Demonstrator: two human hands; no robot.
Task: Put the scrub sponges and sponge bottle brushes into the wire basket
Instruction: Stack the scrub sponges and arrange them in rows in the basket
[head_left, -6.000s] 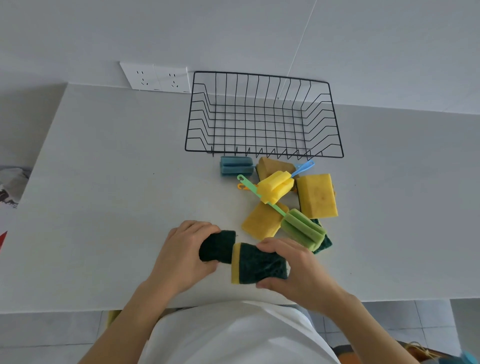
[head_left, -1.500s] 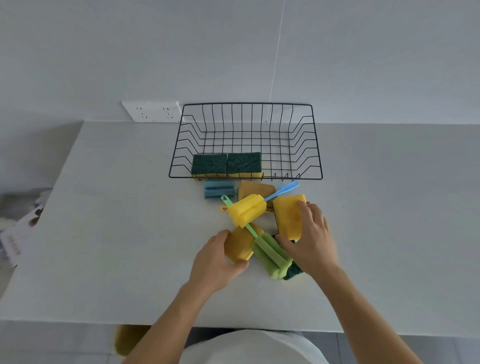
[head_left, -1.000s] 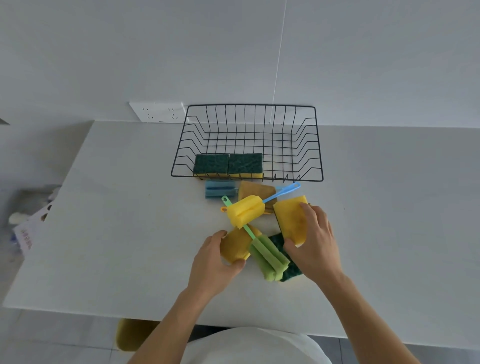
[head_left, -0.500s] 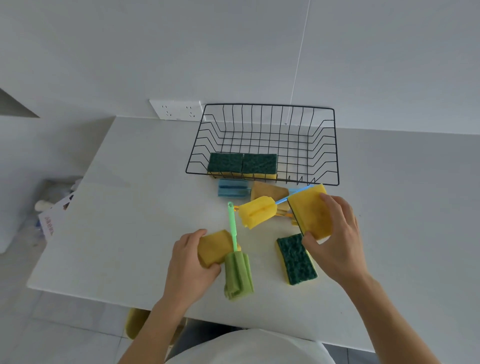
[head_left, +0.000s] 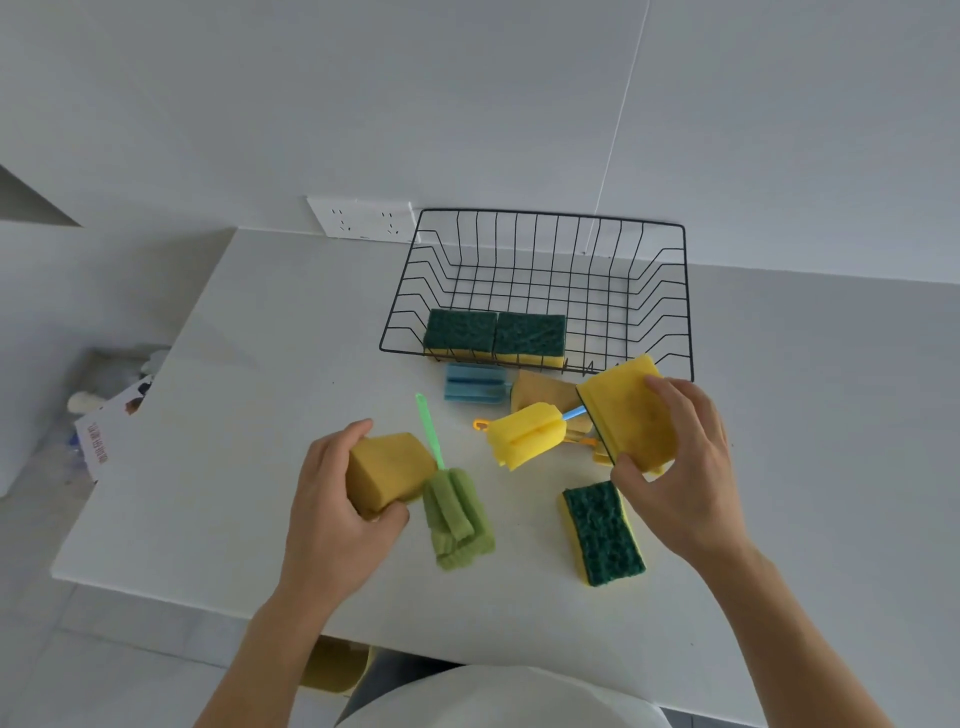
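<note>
Packaging (head_left: 111, 415) and clutter sit on the floor at the far left, below the edge of the white bench (head_left: 249, 374). Further in, the left hand (head_left: 332, 506) has its grip curled round a dull yellow sponge (head_left: 389, 467), thumb at the near end and fingers over the far side. Just beside that sponge lies the green bottle brush (head_left: 457, 512), its foam head near the person and its thin green handle pointing away. Behind, against the wall, a double socket (head_left: 363, 218) sits left of the wire basket (head_left: 675, 291), which holds two scrub sponges (head_left: 493, 332) side by side, green face up, along its near edge. In front of the basket lie a blue foam brush head (head_left: 475, 382), a brownish sponge (head_left: 543, 392) and a yellow bottle brush (head_left: 527, 434). Nearer the person, a green-faced scrub sponge (head_left: 602, 530) lies flat on the bench. The right hand (head_left: 680, 478) grips a bright yellow sponge (head_left: 628, 421), held tilted above the bench by the basket's near rim.
</note>
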